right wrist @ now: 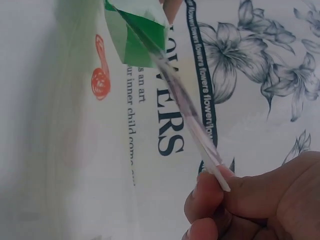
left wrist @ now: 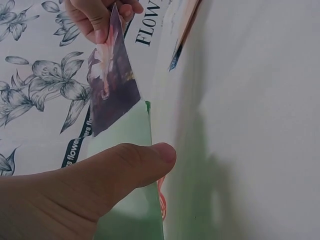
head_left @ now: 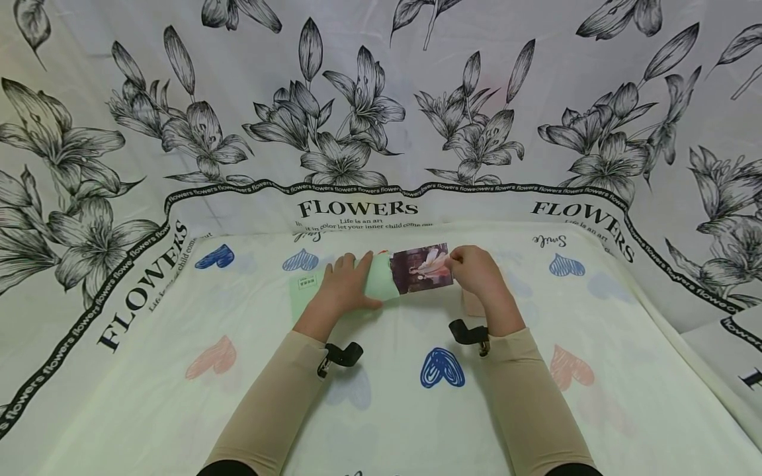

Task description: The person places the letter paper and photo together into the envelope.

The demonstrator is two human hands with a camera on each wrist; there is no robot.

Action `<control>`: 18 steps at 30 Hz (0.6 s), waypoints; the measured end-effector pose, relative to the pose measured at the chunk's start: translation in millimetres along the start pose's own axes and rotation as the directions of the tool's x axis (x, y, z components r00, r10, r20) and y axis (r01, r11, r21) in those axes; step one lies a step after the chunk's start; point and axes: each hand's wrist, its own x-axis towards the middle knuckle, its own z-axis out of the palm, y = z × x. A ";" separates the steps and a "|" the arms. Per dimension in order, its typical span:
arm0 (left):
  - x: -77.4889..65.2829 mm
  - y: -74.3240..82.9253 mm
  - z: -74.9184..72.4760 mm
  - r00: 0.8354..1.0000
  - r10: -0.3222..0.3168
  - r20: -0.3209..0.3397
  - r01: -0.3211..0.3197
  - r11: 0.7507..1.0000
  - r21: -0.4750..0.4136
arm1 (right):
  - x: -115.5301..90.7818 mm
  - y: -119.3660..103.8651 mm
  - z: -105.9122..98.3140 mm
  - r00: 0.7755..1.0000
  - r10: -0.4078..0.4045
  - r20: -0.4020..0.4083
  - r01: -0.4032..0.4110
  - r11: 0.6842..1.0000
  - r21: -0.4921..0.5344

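My left hand point(head_left: 342, 285) holds a pale green paper envelope point(head_left: 381, 281) across its width, fingers at the far edge and thumb at the near edge. A dark purple picture card point(head_left: 421, 268) with a pink and white figure sticks out of the envelope's right end. My right hand point(head_left: 478, 271) pinches the card's right end between thumb and fingers. From the right wrist view the envelope's mouth point(right wrist: 145, 42) gapes, and the card point(right wrist: 182, 100) shows edge-on, slanting into it. The card's other end is hidden inside.
A flat pinkish-brown card point(head_left: 472, 304) lies under the right wrist, partly covered. The white cloth point(head_left: 393, 410) with printed hearts covers the table. Behind it hangs a flower-printed curtain point(head_left: 369, 86).
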 end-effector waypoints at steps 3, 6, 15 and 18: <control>0.6 0.0 0.2 1.000 0.006 -0.007 -0.006 1.000 -0.001 | -0.1 0.0 -0.4 1.000 0.007 0.009 -0.007 1.000 -0.006; 1.4 -0.3 0.3 1.000 0.024 -0.014 -0.024 1.000 0.007 | 0.7 0.2 -0.1 1.000 0.009 0.010 -0.009 1.000 -0.005; 1.6 -0.2 0.7 0.999 0.042 -0.022 -0.041 0.999 0.011 | 0.3 -0.4 0.8 0.999 0.025 -0.025 -0.025 1.000 0.004; 1.0 0.3 0.1 0.999 0.042 -0.023 -0.042 0.999 0.011 | -0.2 -0.9 0.6 0.999 0.040 -0.026 -0.040 0.999 0.005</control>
